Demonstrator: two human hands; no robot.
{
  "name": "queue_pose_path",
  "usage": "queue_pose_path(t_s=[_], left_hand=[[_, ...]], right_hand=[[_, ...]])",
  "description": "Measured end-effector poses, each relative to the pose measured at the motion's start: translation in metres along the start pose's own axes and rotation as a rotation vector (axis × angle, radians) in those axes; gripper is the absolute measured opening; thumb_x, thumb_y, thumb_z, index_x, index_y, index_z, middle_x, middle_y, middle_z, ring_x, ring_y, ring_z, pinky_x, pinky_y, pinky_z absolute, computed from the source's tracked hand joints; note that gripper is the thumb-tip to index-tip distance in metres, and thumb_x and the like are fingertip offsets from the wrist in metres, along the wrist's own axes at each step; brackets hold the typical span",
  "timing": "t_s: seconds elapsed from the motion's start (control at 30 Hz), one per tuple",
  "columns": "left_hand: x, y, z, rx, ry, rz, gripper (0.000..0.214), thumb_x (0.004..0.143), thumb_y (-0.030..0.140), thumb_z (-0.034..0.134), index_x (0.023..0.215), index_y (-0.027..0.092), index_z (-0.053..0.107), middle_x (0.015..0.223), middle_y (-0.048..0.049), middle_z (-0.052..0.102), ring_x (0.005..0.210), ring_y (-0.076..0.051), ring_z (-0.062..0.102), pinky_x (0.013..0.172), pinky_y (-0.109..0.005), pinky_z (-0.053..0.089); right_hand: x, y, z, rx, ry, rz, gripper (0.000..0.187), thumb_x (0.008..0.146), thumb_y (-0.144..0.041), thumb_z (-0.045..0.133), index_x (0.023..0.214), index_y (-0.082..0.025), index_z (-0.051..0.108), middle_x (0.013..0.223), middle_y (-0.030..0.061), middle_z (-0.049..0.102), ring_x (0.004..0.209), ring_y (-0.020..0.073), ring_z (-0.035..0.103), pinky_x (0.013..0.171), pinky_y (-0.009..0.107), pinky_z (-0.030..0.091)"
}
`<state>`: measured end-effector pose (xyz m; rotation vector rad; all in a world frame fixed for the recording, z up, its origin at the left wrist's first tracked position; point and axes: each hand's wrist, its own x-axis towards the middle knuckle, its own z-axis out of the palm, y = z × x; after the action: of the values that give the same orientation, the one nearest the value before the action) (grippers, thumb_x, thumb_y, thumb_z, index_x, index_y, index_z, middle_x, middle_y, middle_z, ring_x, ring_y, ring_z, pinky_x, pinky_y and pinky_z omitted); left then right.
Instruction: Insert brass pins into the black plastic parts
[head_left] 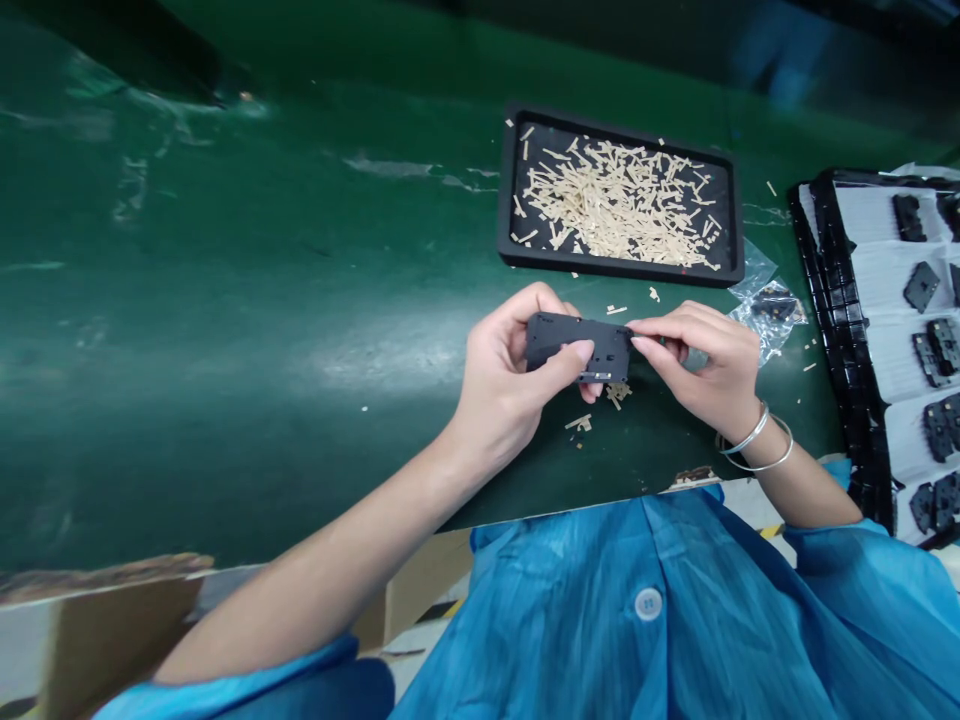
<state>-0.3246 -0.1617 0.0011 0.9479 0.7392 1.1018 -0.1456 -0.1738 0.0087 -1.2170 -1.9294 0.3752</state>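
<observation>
My left hand [517, 365] is closed around a flat black plastic part [577, 335], its thumb lying across the face and the fingers behind. Small holes and a short bright metal-looking strip show on that face. My right hand [701, 355] pinches at the part's right upper corner with thumb and forefinger; whatever sits between those fingertips is too small to make out. On the table below the part lies a little heap of pale thin strips [618, 394], with a few more strips [580, 424] nearer the edge.
Beyond my hands stands a black tray [506, 215] heaped with pale strips. A clear plastic bag [776, 310] with dark bits lies to the right. Farther right, a large black tray [836, 330] lined with white holds several black parts. The green table [225, 350] has a worn front edge.
</observation>
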Motion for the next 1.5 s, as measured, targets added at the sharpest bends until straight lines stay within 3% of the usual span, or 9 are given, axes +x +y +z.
queue_pose_path(t_s=[0.13, 0.37, 0.53, 0.87, 0.97, 1.17, 1.3, 1.5], left_hand=[[0.000, -0.003, -0.001, 0.031, 0.013, 0.016, 0.029, 0.073, 0.025, 0.078, 0.068, 0.019, 0.050, 0.064, 0.0048, 0.056, 0.044, -0.008, 0.056, 0.039, -0.020, 0.045], [0.001, -0.005, -0.002, 0.078, 0.007, 0.021, 0.029, 0.073, 0.026, 0.078, 0.069, 0.018, 0.051, 0.065, 0.0042, 0.057, 0.044, -0.008, 0.056, 0.041, -0.021, 0.045], [0.002, -0.006, -0.002, 0.081, 0.004, 0.021, 0.030, 0.072, 0.026, 0.079, 0.068, 0.019, 0.050, 0.063, 0.0047, 0.057, 0.043, -0.008, 0.056, 0.041, -0.021, 0.045], [0.003, -0.007, -0.003, 0.043, -0.006, 0.001, 0.029, 0.073, 0.025, 0.079, 0.068, 0.019, 0.050, 0.060, 0.0051, 0.057, 0.043, -0.009, 0.056, 0.039, -0.021, 0.044], [0.003, -0.006, -0.002, 0.011, -0.004, -0.009, 0.030, 0.072, 0.025, 0.079, 0.068, 0.019, 0.051, 0.062, 0.0052, 0.057, 0.044, -0.009, 0.058, 0.041, -0.021, 0.045], [0.007, -0.004, -0.001, -0.084, -0.066, -0.032, 0.028, 0.073, 0.025, 0.078, 0.069, 0.018, 0.051, 0.064, 0.0050, 0.060, 0.046, -0.011, 0.062, 0.045, -0.023, 0.049], [0.007, -0.005, -0.003, -0.110, -0.079, -0.022, 0.027, 0.074, 0.022, 0.078, 0.070, 0.018, 0.051, 0.067, 0.0050, 0.060, 0.046, -0.011, 0.062, 0.044, -0.023, 0.049], [0.007, -0.007, -0.004, -0.088, -0.093, -0.007, 0.025, 0.075, 0.022, 0.077, 0.071, 0.018, 0.053, 0.069, 0.0046, 0.060, 0.049, -0.011, 0.063, 0.046, -0.023, 0.050]], right_hand=[[-0.001, 0.007, 0.000, -0.111, -0.025, -0.148, 0.015, 0.090, -0.022, 0.060, 0.084, -0.020, 0.074, 0.071, 0.0023, 0.072, 0.060, 0.0129, 0.060, 0.059, 0.027, 0.047], [-0.005, 0.011, 0.001, -0.297, -0.099, -0.161, 0.021, 0.093, -0.028, 0.054, 0.086, -0.022, 0.073, 0.069, 0.0021, 0.071, 0.064, 0.0146, 0.060, 0.060, 0.029, 0.045], [-0.006, 0.010, 0.001, -0.442, -0.063, -0.256, 0.020, 0.091, -0.023, 0.053, 0.086, -0.022, 0.073, 0.068, 0.0005, 0.071, 0.058, 0.0131, 0.056, 0.053, 0.028, 0.041], [-0.005, 0.012, -0.001, -0.386, -0.057, -0.303, 0.015, 0.088, -0.023, 0.059, 0.087, -0.019, 0.073, 0.070, 0.0019, 0.073, 0.059, 0.0137, 0.058, 0.054, 0.027, 0.042], [-0.003, 0.006, -0.002, -0.248, -0.020, -0.177, 0.016, 0.088, -0.020, 0.058, 0.084, -0.018, 0.074, 0.066, 0.0019, 0.071, 0.057, 0.0128, 0.057, 0.055, 0.027, 0.044], [0.003, -0.004, -0.008, 0.393, -0.048, 0.443, 0.016, 0.086, -0.022, 0.059, 0.083, -0.017, 0.074, 0.067, -0.0001, 0.069, 0.052, 0.0078, 0.054, 0.048, 0.022, 0.040], [0.003, -0.003, -0.008, 0.597, -0.054, 0.545, 0.011, 0.081, -0.023, 0.065, 0.079, -0.017, 0.074, 0.064, -0.0017, 0.068, 0.050, 0.0059, 0.052, 0.046, 0.019, 0.038], [0.002, -0.001, -0.010, 0.662, -0.056, 0.548, 0.009, 0.079, -0.026, 0.069, 0.077, -0.017, 0.072, 0.064, -0.0022, 0.067, 0.050, 0.0054, 0.052, 0.046, 0.019, 0.038]])
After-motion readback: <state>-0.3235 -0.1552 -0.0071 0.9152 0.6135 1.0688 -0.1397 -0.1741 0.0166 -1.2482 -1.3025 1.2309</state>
